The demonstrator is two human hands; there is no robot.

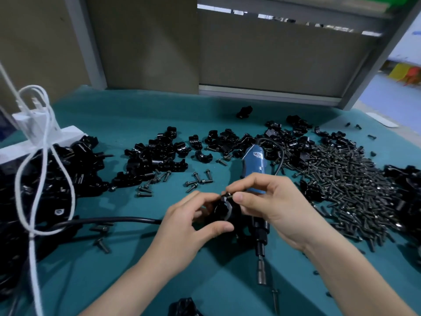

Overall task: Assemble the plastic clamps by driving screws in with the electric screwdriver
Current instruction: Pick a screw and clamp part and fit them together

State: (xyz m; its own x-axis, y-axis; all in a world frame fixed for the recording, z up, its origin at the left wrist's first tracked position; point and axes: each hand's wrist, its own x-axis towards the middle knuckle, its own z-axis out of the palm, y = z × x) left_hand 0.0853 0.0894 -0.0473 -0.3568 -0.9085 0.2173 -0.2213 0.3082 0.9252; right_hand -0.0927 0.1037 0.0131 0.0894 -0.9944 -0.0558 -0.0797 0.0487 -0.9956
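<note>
My left hand (pixel 189 226) grips a black plastic clamp (pixel 224 212) above the green table mat, thumb curled under it. My right hand (pixel 268 201) pinches a small dark screw (pixel 227 197) between thumb and forefinger at the clamp's top edge. The blue electric screwdriver (pixel 255 165) lies on the mat behind and under my right hand, its black bit end (pixel 262 267) pointing toward me. Neither hand touches it.
Heaps of black clamp halves (pixel 157 156) lie at left and centre back. A big pile of dark screws (pixel 346 181) fills the right. Loose screws (pixel 198 180) dot the middle. A white cable (pixel 45 169) and power strip (pixel 47 137) sit far left; a black cord (pixel 109 221) crosses the mat.
</note>
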